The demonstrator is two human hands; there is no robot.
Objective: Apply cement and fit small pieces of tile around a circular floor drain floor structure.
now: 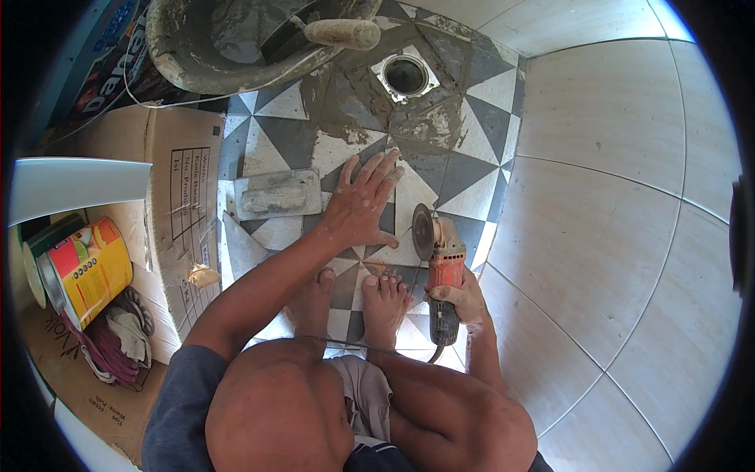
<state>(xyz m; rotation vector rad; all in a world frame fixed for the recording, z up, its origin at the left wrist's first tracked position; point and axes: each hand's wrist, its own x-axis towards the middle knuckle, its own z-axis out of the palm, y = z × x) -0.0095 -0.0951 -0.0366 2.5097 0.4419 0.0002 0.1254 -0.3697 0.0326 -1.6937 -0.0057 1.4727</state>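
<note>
My right hand [462, 299] grips an angle grinder [446, 271] with a red body and dark rear end. Its round disc [423, 232] points away from me, just over the patterned floor tiles, and its cord runs back past my legs. Whether the disc spins, I cannot tell. Fingers spread, my left hand [364, 198] rests on the grey and white tiles [263, 149] left of the grinder and holds nothing. Beyond it, a square metal floor drain [386, 72] with a round opening sits amid wet grey mortar [354, 98].
A mortar tub [177, 63] stands at the far left, with a wooden-handled trowel [342, 33] across its rim. A mortar-smeared rectangular block [277, 194] lies left of my hand. Cardboard boxes [185, 141], a yellow can [93, 267] and rags [126, 334] line the left; a tiled wall [598, 197] rises right.
</note>
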